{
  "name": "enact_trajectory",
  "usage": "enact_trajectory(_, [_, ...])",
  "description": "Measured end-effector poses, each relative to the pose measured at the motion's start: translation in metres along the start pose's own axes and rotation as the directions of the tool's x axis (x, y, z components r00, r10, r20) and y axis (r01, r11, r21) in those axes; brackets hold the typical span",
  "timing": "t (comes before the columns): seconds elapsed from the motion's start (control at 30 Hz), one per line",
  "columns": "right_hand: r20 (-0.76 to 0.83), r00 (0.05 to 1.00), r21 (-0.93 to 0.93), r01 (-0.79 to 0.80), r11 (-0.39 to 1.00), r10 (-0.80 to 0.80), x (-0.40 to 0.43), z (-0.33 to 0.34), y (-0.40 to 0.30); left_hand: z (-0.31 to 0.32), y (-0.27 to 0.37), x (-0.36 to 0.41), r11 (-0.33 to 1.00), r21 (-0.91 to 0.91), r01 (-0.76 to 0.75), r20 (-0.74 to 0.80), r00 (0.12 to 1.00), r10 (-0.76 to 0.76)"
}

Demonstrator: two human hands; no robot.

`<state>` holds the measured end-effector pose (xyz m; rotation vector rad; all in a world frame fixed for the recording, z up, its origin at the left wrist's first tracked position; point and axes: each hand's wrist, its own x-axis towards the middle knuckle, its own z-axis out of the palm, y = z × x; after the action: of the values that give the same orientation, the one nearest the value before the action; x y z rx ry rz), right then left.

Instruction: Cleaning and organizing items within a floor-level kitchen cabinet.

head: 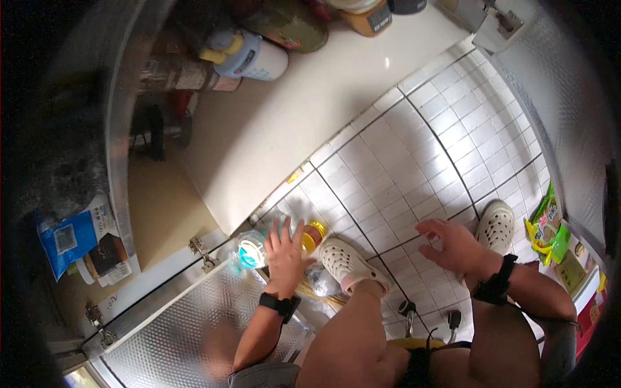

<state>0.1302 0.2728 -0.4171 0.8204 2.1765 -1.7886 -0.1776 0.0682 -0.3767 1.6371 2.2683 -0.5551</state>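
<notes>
My left hand [283,257] is over a group of bottles on the floor, fingers extended and the thumb apart. On its left side is a clear plastic bottle [251,252] with a turquoise and white part. To its right stands a yellow-topped container [313,234] with amber contents. The hand partly covers both, and any contact is hard to make out. My right hand [451,246] hangs over the tiled floor [378,160] between my shoes, fingers bent and apart, with nothing in it. Each wrist wears a black band.
An open cabinet's pale shelf [291,126] bears a white and blue bottle [262,57] and an orange-brown jar [371,22]. Its textured door [179,330] is swung out at lower left. Blue packaging [68,242] is at left; a green snack bag [548,233] lies right. My clog [342,259] is beside the bottles.
</notes>
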Motion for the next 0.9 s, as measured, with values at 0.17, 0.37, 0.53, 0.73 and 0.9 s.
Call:
enact_trajectory(0.17, [0.033, 0.999, 0.038, -0.019, 0.999, 0.018, -0.002, 0.0, -0.007, 0.044, -0.036, -0.007, 0.999, 0.023, 0.032, 0.285, 0.958, -0.037])
enact_trajectory(0.37, [0.004, 1.0, 0.017, 0.003, 1.0, -0.003, 0.001, -0.001, 0.0, 0.036, -0.024, 0.002, 0.985, -0.158, 0.065, 0.349, 0.937, -0.006])
enact_trajectory(0.53, [-0.038, 0.999, 0.03, -0.004, 1.0, 0.005, 0.001, -0.005, 0.001, -0.006, -0.016, 0.017, 0.938, -0.34, 0.07, 0.217, 0.976, 0.005])
enact_trajectory(0.73, [-0.095, 0.995, 0.047, 0.045, 0.998, -0.04, 0.0, -0.006, 0.003, -0.135, 0.024, 0.074, 0.773, -0.63, -0.074, -0.127, 0.992, -0.009])
enact_trajectory(0.9, [-0.102, 0.995, 0.07, 0.025, 0.997, -0.018, -0.004, -0.007, 0.006, -0.222, 0.051, 0.146, 0.887, -0.405, -0.22, -0.351, 0.934, 0.071])
